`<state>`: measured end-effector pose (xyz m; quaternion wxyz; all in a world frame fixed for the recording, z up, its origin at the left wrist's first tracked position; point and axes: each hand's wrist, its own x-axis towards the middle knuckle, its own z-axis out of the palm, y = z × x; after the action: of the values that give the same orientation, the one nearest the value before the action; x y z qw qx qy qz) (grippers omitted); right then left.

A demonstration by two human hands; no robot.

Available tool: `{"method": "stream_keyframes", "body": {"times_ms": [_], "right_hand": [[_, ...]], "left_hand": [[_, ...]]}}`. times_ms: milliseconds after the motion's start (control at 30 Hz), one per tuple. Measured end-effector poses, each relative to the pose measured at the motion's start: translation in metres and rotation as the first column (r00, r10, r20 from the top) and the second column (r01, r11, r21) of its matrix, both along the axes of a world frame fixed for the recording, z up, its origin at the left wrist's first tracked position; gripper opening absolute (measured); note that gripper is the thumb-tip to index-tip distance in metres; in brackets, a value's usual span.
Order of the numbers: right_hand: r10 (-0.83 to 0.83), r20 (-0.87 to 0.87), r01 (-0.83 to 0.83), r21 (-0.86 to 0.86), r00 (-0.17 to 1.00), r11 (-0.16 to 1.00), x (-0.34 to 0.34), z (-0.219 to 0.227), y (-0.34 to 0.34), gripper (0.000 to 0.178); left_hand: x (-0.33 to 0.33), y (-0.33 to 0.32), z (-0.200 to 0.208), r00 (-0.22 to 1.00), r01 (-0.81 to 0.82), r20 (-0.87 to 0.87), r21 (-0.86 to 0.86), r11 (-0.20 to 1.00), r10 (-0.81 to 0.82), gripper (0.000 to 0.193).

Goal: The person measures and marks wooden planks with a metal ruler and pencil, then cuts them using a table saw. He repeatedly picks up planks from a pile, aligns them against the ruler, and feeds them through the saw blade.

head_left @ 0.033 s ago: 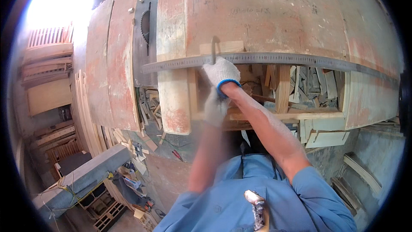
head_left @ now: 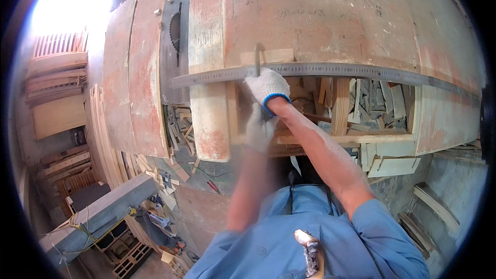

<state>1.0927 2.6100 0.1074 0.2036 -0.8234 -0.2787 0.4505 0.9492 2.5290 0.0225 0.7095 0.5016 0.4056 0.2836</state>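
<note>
Right grip (head_left: 268,87): here it is, the gloved fist just above centre, curled closed, it seems, around the lower end of the curved grey strip (head_left: 258,57), which stands up at 11 o'clock of it; the glove hides the exact contact.
Long ruler (head_left: 336,70): running from 9 to 3 o'clock past that fist, flat on the bench (head_left: 330,26) and bridging the opening, panels at both ends presumably carrying it.
Wood block (head_left: 279,56): lying at 12 to 1 o'clock, along the ruler's far edge, perhaps as a backing.
Left grip (head_left: 260,130): at 6 o'clock, close below its partner, likely helping steady the work; how far open, or on what, I cannot tell.
Since the earlier frame: left glove reads sharper and a touch higher, right fist nudged slightly toward 3 o'clock, while ruler and block haven't budged!
</note>
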Motion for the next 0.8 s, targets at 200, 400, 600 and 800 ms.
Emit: {"method": "stream_keyframes", "body": {"times_ms": [200,400,600,800], "right_hand": [[-0.026,-0.175,0.055,0.159,0.984,0.986,0.002,-0.021,-0.006,0.044],[-0.113,-0.516,0.256,0.214,0.849,0.943,0.020,-0.026,-0.029,0.024],[-0.255,-0.722,0.441,0.078,0.643,0.894,0.035,-0.016,-0.044,0.025],[-0.229,-0.691,0.436,0.137,0.686,0.889,0.030,-0.009,-0.046,0.024]], "left_hand": [[0.010,-0.011,-0.026,0.806,-0.173,0.282,-0.730,0.661,0.521,0.064],[0.002,0.001,-0.037,0.893,0.171,-0.447,0.239,0.956,-0.048,0.052],[0.009,-0.014,-0.011,0.869,-0.226,0.166,-0.706,0.672,0.467,0.048],[-0.011,-0.008,-0.050,0.801,0.077,0.351,-0.864,0.497,0.486,0.049]]}}
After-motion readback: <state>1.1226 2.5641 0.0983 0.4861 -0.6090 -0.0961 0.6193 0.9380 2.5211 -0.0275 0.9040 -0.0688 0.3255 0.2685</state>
